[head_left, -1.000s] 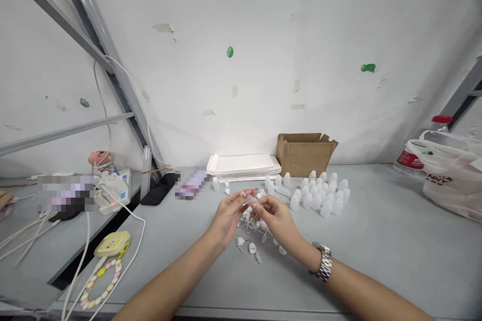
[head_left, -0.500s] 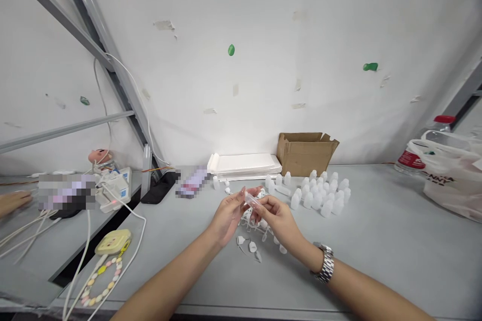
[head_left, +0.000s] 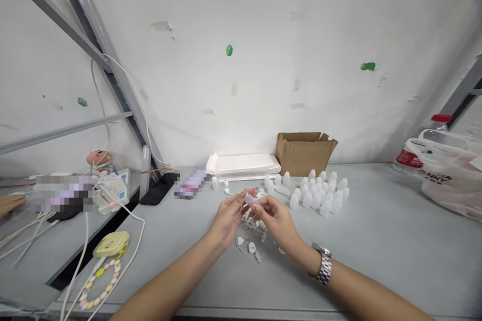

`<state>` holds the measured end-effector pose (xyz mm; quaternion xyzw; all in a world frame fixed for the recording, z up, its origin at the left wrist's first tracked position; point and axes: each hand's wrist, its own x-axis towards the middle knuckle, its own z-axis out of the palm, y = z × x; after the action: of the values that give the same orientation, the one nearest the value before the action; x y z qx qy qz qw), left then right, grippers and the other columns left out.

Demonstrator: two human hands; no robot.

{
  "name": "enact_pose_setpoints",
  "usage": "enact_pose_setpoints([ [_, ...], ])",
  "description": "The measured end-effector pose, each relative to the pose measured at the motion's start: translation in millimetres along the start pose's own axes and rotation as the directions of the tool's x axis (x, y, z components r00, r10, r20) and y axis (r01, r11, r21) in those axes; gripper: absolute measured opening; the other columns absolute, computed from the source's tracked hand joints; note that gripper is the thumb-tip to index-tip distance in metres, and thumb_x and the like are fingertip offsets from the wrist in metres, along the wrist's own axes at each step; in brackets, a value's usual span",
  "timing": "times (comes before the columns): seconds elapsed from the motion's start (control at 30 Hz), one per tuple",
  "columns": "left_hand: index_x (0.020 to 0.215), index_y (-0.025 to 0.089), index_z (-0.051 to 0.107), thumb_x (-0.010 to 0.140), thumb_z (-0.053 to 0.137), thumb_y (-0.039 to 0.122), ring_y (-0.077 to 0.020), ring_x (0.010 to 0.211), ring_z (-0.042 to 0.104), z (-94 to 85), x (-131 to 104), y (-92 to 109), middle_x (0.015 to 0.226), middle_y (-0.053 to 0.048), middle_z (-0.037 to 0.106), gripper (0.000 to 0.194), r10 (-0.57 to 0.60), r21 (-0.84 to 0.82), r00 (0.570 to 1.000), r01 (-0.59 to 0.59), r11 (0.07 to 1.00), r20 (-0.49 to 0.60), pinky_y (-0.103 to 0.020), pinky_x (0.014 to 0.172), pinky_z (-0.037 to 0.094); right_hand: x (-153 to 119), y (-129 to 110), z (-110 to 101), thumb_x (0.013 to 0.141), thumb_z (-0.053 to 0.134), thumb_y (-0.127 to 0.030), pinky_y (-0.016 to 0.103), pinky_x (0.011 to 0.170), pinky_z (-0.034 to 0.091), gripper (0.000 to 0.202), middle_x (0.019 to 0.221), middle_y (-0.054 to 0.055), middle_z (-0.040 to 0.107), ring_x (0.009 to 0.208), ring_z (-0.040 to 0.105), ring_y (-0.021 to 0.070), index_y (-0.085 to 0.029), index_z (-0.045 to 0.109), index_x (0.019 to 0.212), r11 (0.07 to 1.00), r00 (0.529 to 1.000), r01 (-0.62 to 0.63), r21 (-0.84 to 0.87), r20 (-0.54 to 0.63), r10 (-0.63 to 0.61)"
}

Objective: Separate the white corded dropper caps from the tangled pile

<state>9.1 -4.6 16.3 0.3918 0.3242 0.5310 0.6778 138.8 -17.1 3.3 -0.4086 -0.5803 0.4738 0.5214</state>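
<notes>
Over the middle of the table, both hands meet around a small translucent plastic bottle [head_left: 251,200]. My right hand [head_left: 276,218] is closed around its body, thumb along the near side. My left hand [head_left: 226,220] pinches at the bottle's upper left end, and whatever tiny part is between those fingertips is hidden. Below the hands lies a loose pile of small white caps with thin straps [head_left: 259,224]. Two of these white caps [head_left: 251,248] sit nearer to me. A group of several small white bottles [head_left: 326,195] stands to the right of my hands.
Behind the bottles are a cardboard box [head_left: 306,155] and a stack of white envelopes [head_left: 244,164]. A plastic bag [head_left: 452,175] sits at right. At left are a power strip [head_left: 113,191], cables, a yellow case [head_left: 112,244], a bead strap [head_left: 101,283] and another person's hand [head_left: 11,204].
The bottle in my hands has tilted slightly and now shows less of its length. My hands otherwise stay nearly in place; the whole view has shifted a little.
</notes>
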Motion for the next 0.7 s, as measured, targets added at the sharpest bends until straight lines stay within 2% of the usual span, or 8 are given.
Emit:
enact_pose_setpoints([
  [0.13,0.091,0.015,0.069,0.070,0.067,0.035,-0.0240,0.108,0.050,4.8,-2.3,-1.3,0.112,-0.009,0.061,0.029,-0.006,-0.007,1.000,0.006,1.000,0.013,-0.032,0.090,0.036,-3.2,6.2,-2.2,0.084,0.048,-0.040,0.028,0.059,0.042,0.024,0.066,0.002,0.057,0.062,0.052,0.0150,-0.019,0.050,0.072,0.909,0.966,0.219,-0.355,-0.054,-0.254],
  [0.27,0.096,0.014,0.068,0.072,0.065,0.035,-0.0237,0.112,0.047,5.2,-4.3,3.2,0.113,-0.010,0.061,0.031,-0.021,0.014,0.999,0.020,1.000,0.047,-0.032,0.093,0.034,2.8,10.9,-10.1,0.088,0.041,-0.024,0.031,0.058,0.041,0.014,0.066,0.004,0.054,0.063,0.047,0.0171,-0.019,0.052,0.079,0.503,0.765,0.524,-0.688,0.121,-0.632],
  [0.33,0.096,0.015,0.067,0.073,0.064,0.035,-0.0242,0.113,0.047,4.3,-5.2,5.8,0.113,-0.010,0.061,0.031,-0.035,0.007,0.998,0.035,0.999,0.046,-0.032,0.093,0.034,5.6,11.7,-11.6,0.088,0.039,-0.018,0.032,0.057,0.041,0.014,0.065,0.005,0.054,0.062,0.047,0.0179,-0.018,0.052,0.083,0.334,0.681,0.584,-0.740,0.224,-0.697],
  [0.4,0.093,0.015,0.068,0.075,0.062,0.035,-0.0244,0.115,0.045,3.9,-5.9,6.9,0.114,-0.009,0.060,0.028,-0.023,-0.015,0.999,0.024,1.000,0.045,-0.033,0.094,0.034,5.4,11.4,-10.3,0.088,0.039,-0.015,0.033,0.057,0.041,0.014,0.067,0.006,0.055,0.062,0.048,0.0184,-0.017,0.053,0.085,0.256,0.650,0.608,-0.752,0.285,-0.705],
  [0.47,0.090,0.015,0.069,0.074,0.062,0.035,-0.0242,0.117,0.044,4.0,-6.2,6.2,0.115,-0.010,0.060,0.026,0.001,-0.034,0.999,0.001,0.999,0.052,-0.032,0.095,0.033,2.5,10.1,-7.2,0.087,0.041,-0.016,0.033,0.057,0.041,0.013,0.067,0.006,0.056,0.062,0.048,0.0185,-0.016,0.054,0.084,0.289,0.665,0.608,-0.739,0.276,-0.694],
  [0.57,0.089,0.013,0.069,0.072,0.065,0.036,-0.0245,0.118,0.043,4.0,-5.2,3.6,0.114,-0.011,0.061,0.029,0.008,-0.019,0.998,-0.007,1.000,0.066,-0.031,0.097,0.031,-1.6,5.3,-3.7,0.085,0.047,-0.025,0.032,0.058,0.042,0.013,0.066,0.005,0.056,0.061,0.049,0.0174,-0.019,0.053,0.076,0.594,0.808,0.506,-0.625,0.103,-0.580],
  [0.63,0.088,0.012,0.070,0.072,0.065,0.038,-0.0264,0.117,0.044,2.9,-3.5,2.5,0.116,-0.012,0.059,0.030,0.000,0.013,0.997,-0.001,1.000,0.076,-0.033,0.095,0.033,-0.6,0.0,-4.0,0.082,0.052,-0.033,0.031,0.057,0.042,0.017,0.063,0.003,0.056,0.059,0.051,0.0156,-0.019,0.052,0.071,0.865,0.942,0.312,-0.393,0.012,-0.335],
  [0.7,0.087,0.013,0.070,0.073,0.063,0.040,-0.0284,0.114,0.046,1.0,-1.3,2.3,0.119,-0.012,0.057,0.031,-0.002,0.039,0.995,-0.002,0.999,0.098,-0.035,0.090,0.036,3.5,-5.4,-6.1,0.077,0.058,-0.038,0.028,0.055,0.043,0.023,0.059,0.001,0.057,0.055,0.052,0.0136,-0.018,0.052,0.067,0.995,0.996,0.053,-0.085,0.077,-0.046],
])
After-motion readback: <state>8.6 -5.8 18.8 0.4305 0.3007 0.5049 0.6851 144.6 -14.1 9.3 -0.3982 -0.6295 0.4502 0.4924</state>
